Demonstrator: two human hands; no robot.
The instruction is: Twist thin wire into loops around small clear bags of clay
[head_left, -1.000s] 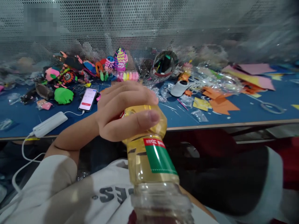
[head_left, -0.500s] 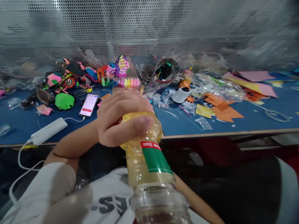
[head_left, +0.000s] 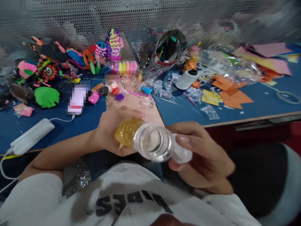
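A clear plastic bottle [head_left: 128,133] of yellowish drink tilts toward me above the front edge of the table, its round mouth uncovered. My left hand [head_left: 111,127] is wrapped around its body and hides most of the label. At the right of the mouth, my right hand [head_left: 207,157] pinches a whitish cap [head_left: 182,152] between thumb and fingers. The cap looks close to the rim; whether the two touch I cannot tell.
A pinkish board [head_left: 138,103] with small clay packets lies just beyond my hands. A phone [head_left: 77,99] wired to a white power bank [head_left: 33,135] is at left. Clay figures [head_left: 114,44], a white roll [head_left: 187,79] and orange paper [head_left: 235,97] spread across the blue table.
The bottle has come down from in front of my face, its mouth now at chest height. My right hand has come into view with the cap. The view has tipped downward.
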